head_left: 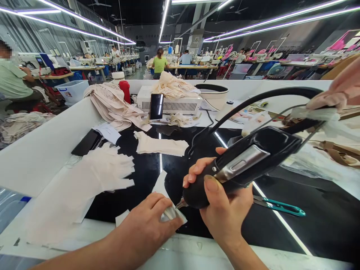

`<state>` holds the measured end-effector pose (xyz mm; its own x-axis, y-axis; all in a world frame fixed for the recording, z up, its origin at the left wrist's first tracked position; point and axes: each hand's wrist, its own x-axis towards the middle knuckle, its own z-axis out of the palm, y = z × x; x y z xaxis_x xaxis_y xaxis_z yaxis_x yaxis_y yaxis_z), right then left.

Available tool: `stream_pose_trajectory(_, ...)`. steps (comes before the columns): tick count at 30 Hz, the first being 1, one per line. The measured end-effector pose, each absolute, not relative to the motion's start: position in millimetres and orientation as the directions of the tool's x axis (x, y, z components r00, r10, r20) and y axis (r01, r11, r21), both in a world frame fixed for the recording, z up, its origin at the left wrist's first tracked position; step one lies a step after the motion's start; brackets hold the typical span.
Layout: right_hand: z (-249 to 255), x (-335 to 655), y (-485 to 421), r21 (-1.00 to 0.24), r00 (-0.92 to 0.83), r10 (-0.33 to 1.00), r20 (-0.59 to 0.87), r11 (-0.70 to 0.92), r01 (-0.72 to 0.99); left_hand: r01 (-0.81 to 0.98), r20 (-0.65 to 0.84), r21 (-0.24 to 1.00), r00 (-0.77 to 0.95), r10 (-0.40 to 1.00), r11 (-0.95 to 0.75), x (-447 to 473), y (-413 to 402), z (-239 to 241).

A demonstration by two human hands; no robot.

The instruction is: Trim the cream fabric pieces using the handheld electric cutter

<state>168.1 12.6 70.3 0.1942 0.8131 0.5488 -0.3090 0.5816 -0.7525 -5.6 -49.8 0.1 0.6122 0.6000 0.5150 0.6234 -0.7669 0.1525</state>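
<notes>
In the head view, pinches a folded white cloth piece [161, 184] between thumb and fingers of the left hand [152, 221], just inside the near edge of the table [323, 232]. Grips a black handheld tool [242, 161] in the right hand [223, 204], aiming its metal tip [181, 203] at the white cloth piece. Shows a fanned stack of pale pieces [98, 176] toward the left edge, a single pale piece [163, 145] farther back, teal-handled snips [270, 203] beyond the right hand, and, toward the far edge, a dark phone [156, 107] upright before a white vented box [180, 106].
</notes>
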Motion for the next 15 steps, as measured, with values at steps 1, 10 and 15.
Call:
stream_pose_trajectory(1, 70.5, 168.1, 12.2, -0.758, 0.191, 0.815, 0.547, 0.579, -0.3, 0.623, 0.518, 0.148, 0.613, 0.597, -0.768, -5.4, -50.8, -0.9)
stream_pose_trajectory(10, 67.4, 173.1, 5.0, -0.764, 0.177, 0.825, 0.536, 0.564, -0.315, 0.651, 0.467, 0.121, 0.629, 0.622, -0.749, -14.4, -48.5, 13.8)
stream_pose_trajectory(15, 68.3, 173.6, 3.8, -0.774, 0.18, 0.836, 0.519, 0.549, -0.316, 0.654, 0.443, 0.11, 0.641, 0.626, -0.748, -24.6, -40.7, 13.3)
